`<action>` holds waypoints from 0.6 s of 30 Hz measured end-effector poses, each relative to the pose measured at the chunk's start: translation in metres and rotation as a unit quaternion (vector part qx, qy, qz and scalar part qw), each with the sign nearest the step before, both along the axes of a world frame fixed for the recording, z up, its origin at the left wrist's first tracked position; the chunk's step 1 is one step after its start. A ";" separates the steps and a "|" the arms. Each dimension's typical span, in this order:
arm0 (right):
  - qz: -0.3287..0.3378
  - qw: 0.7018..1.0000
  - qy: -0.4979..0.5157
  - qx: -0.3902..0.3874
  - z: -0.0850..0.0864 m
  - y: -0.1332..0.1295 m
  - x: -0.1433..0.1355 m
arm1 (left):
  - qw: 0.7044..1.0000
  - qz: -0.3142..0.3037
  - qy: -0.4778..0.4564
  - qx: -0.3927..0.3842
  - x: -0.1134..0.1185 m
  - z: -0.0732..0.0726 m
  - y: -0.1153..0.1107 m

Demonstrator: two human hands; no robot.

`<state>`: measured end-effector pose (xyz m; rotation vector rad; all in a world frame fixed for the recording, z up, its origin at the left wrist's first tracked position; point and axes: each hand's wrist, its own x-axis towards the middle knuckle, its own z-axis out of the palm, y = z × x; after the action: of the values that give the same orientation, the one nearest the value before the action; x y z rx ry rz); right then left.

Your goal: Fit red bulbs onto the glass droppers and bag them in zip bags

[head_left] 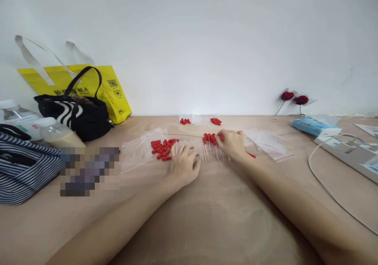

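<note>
On the counter (206,225), slim, clear, glossy sticks (214,153) point away from the body, between both hands. The right hand (233,143), nearer their smooth, rounded red tips (209,139), has bunched fingers, grip unclear; the left hand (184,165) rests with fingers apart beside the red pile (159,148).

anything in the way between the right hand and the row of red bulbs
Nothing visible stands between them: the right hand is right at the row's right end, fingers at the red bulbs.

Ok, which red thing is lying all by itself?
The red piece just to the right of the right hand. The other red pieces are in bunches.
</note>
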<state>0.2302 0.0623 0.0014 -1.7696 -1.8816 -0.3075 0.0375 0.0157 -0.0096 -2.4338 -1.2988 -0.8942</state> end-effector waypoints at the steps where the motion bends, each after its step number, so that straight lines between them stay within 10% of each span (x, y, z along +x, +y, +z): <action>1: 0.003 1.000 0.000 0.014 -0.003 -0.007 0.010 | 1.000 0.014 0.006 0.002 0.006 0.001 0.006; 8: -0.028 0.998 0.055 -0.017 -0.019 -0.042 0.073 | 0.996 0.079 0.024 -0.015 0.039 0.004 0.035; 18: -0.001 0.933 0.169 -0.319 -0.002 -0.029 0.119 | 0.975 0.167 0.116 -0.095 0.063 0.014 0.044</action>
<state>0.3490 0.0329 -0.0010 -2.0487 -1.8336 0.6481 0.1010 0.0593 0.0043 -2.2657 -1.6970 -0.4029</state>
